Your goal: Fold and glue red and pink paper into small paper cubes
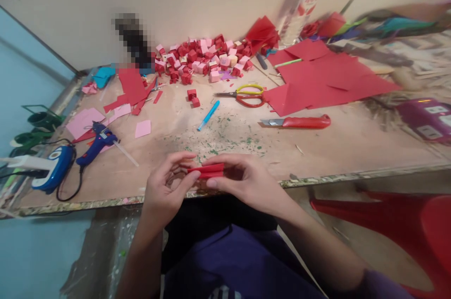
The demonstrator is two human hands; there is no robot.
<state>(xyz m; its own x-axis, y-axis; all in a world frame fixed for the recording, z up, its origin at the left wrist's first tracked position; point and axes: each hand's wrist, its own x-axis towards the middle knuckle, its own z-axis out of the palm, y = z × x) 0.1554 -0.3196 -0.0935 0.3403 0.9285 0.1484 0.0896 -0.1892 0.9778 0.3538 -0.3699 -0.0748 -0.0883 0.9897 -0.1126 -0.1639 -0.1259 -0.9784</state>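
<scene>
Between my two hands, just above the table's front edge, is a small folded piece of red paper point(211, 170). My left hand point(171, 179) pinches its left end between thumb and fingers. On the other end, my right hand point(243, 177) has its thumb below and its fingers along the top. Beyond the hands lie a blue pen point(208, 116), two small red paper boxes point(193, 97), scissors with yellow and red handles point(243, 95) and a red utility knife point(299, 122) with its blade showing.
A heap of red and pink paper boxes point(204, 57) lies against the wall. Red sheets point(317, 78) spread at right, near a clear bottle point(299, 12). At left are a blue glue gun point(97, 141), a blue power strip point(59, 167) and pink paper point(84, 122). Green scraps dot the table.
</scene>
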